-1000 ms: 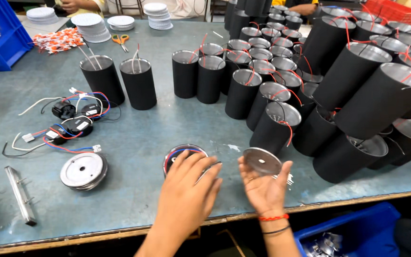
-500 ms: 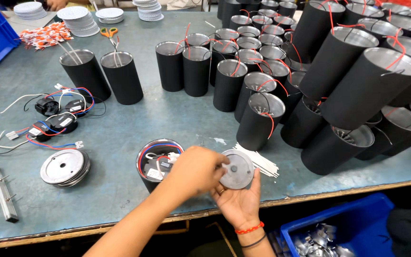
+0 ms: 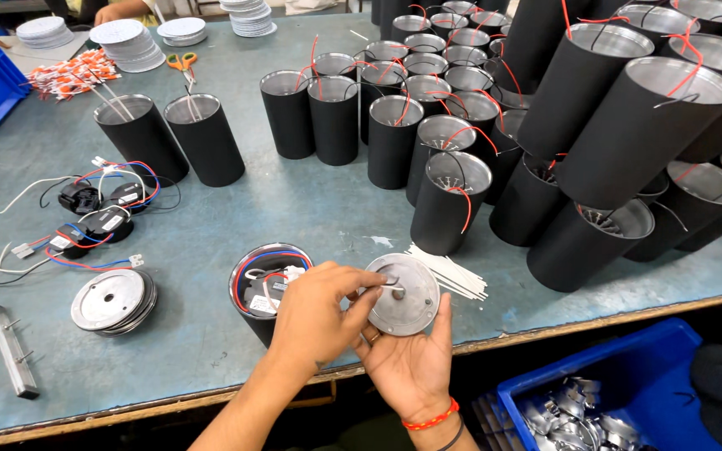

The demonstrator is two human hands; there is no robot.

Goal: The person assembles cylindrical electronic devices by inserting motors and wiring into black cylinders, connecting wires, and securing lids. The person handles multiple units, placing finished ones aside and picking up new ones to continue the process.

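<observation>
My right hand [image 3: 411, 363] lies palm up at the table's front edge and cradles a round silver metal disc [image 3: 401, 294]. My left hand [image 3: 321, 313] reaches across and pinches something small at the disc's middle; what it pinches is too small to tell. Just left of the hands stands an open black cylinder [image 3: 262, 292] with red, blue and white wires and a driver inside. White cable ties [image 3: 453, 271] lie right of the disc.
Many black cylinders with red wires [image 3: 453, 196] crowd the table's back and right, some stacked on their sides. A stack of silver discs [image 3: 112, 301], wired drivers [image 3: 98, 225] and a metal bar [image 3: 10, 349] lie left. A blue bin of metal clips [image 3: 595, 401] sits below the table edge.
My right hand turned the disc flat and face up. My left hand came off the open cylinder and closed its fingers on the disc's middle.
</observation>
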